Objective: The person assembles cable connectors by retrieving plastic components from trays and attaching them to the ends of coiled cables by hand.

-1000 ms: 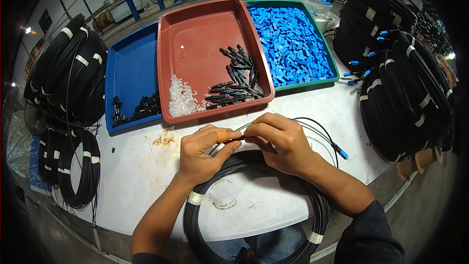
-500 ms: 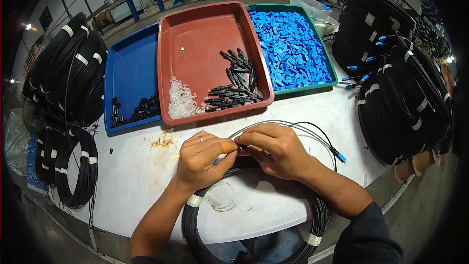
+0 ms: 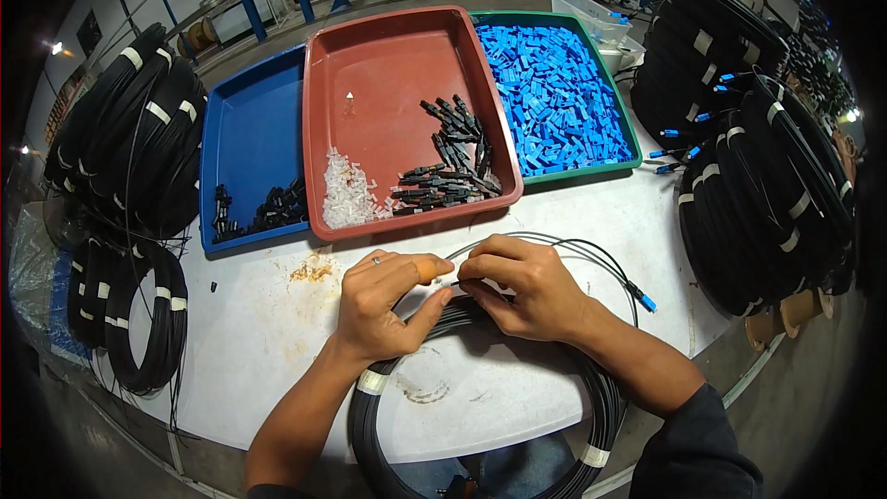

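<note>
My left hand (image 3: 383, 303) is over the far side of a coil of black cable (image 3: 362, 416), its thumb and forefinger apart; an orange band wraps one finger. Just to its right, my right hand (image 3: 527, 285) pinches a thin black cable, whose short end pokes out toward the left thumb. Whether a small part sits on that end is too fine to tell. Beyond my right hand, the coil's other end loops out to a blue connector (image 3: 647, 302) lying on the white table (image 3: 263, 351). White tape binds the coil, which hangs over the near edge.
Across the table stand a blue tray (image 3: 249, 129) with black parts, a red tray (image 3: 397, 55) with clear sleeves and black connector bodies, and a green tray (image 3: 637, 150) of blue housings. Cable coils (image 3: 129, 148) pile up at left, and more coils (image 3: 767, 194) at right.
My left thumb and forefinger have parted from the cable end and spread apart. The right hand keeps its pinch almost in place. The whole view has shifted slightly.
</note>
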`<state>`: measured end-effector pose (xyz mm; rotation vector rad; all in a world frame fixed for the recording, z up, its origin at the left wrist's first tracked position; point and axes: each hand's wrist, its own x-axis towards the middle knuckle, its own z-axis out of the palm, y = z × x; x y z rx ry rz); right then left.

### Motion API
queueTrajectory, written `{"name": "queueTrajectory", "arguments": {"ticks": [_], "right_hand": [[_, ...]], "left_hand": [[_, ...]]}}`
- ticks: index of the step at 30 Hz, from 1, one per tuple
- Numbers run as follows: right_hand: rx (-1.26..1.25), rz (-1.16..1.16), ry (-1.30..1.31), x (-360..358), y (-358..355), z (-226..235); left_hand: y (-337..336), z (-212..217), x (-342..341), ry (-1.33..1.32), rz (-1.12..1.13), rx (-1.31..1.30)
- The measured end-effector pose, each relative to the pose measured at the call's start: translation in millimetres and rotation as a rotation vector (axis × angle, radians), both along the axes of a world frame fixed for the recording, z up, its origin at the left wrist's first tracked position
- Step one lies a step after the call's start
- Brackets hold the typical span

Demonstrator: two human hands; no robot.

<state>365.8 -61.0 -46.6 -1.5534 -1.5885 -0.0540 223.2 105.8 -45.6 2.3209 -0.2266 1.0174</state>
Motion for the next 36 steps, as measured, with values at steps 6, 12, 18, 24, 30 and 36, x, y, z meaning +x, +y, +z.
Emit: {"name": "queueTrajectory", "arguments": {"ticks": [6,12,18,24,30,36], "right_hand": [[-0.042,0.016,0.039,2.4,0.6,-0.2],[-0.093,0.038,0.054,3.6,-2.8,0.7],[-0.083,0.055,0.087,0.2,-1.2,-1.7],[-0.107,0.059,0.092,2.8,-2.9,-3.2],[-0.116,0.074,0.127,2.4,0.2,-3.1],[-0.120,0.070,0.135,3.4,-0.1,-3.2]], "left_hand": [[9.2,-1.5,8.1,0.036,0.064,-0.003],[45.9,22.4,48.7,0.261,0.103,0.308],[77.2,32.9,87.6,0.500,0.139,0.322],[85.0,18.8,126.0,0.485,0.004,0.354],[89.5,8.1,177.2,0.219,-0.047,0.173],[80.6,28.3,188.0,0.196,-0.068,0.051]]}}
